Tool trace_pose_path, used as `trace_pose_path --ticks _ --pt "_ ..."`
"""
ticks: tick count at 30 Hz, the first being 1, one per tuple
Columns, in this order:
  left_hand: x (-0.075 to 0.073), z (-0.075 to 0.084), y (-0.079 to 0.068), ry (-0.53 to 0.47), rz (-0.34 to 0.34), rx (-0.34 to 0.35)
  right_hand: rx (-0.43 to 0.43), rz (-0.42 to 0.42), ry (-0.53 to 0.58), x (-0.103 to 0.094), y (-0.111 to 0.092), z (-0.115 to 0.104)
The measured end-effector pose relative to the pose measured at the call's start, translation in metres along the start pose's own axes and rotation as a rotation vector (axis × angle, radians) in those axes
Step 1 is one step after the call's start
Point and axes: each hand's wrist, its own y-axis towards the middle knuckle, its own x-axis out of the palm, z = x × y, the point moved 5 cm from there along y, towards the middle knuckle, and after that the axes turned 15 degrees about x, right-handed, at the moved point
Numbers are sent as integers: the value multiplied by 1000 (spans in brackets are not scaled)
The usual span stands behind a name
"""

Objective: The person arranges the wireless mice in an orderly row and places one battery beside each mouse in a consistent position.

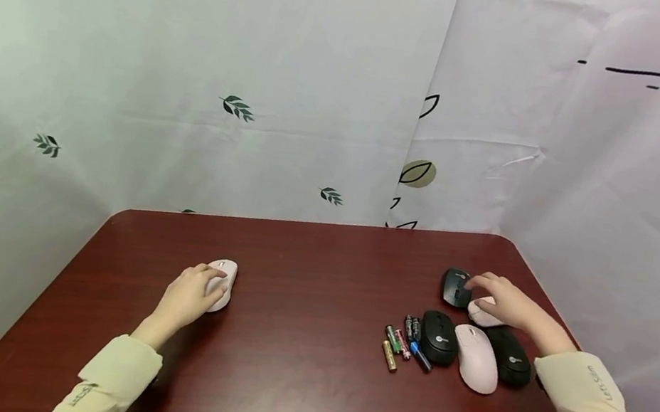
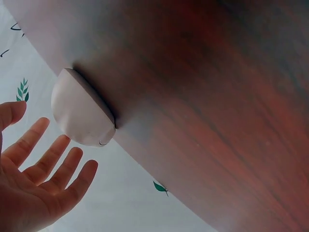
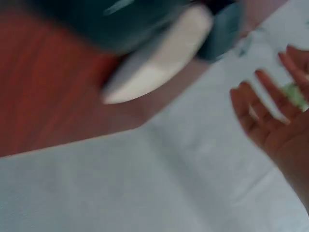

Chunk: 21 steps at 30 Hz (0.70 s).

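On the left part of the table, my left hand (image 1: 184, 296) hovers close over a white computer mouse (image 1: 227, 270). The left wrist view shows its fingers (image 2: 46, 162) spread and relaxed, apart from the mouse. At the right, my right hand (image 1: 504, 302) is above another white mouse (image 1: 482, 316), beside a dark mouse (image 1: 453, 294) at the back. Its fingers (image 3: 273, 94) look loosely extended in the right wrist view, holding nothing; that view is blurred. From the head view I cannot tell whether the right fingertips touch the dark mouse.
Nearer the front right lie a black mouse (image 1: 438, 342), a pale pink mouse (image 1: 476, 362) and another black mouse (image 1: 512, 364). Several small batteries (image 1: 389, 356) lie left of them on the dark red table (image 1: 295, 344). A pale patterned curtain (image 1: 299, 71) hangs behind the table.
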Motion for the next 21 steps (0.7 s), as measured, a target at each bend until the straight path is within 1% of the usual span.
trace_pose_path --ticks 3,7,11,18,21 --pt "0 1 -1 1 -2 11 -42 -20 -24 5 -1 21" --pt "0 1 1 10 8 21 -41 -13 -76 10 -1 38" --pt "-1 2 3 18 5 24 -25 -23 -111 12 -1 45" --pt "-2 1 3 17 -13 18 -3 -98 -143 19 3 52" --pt "-1 1 3 18 -16 20 2 -118 -158 23 5 54"
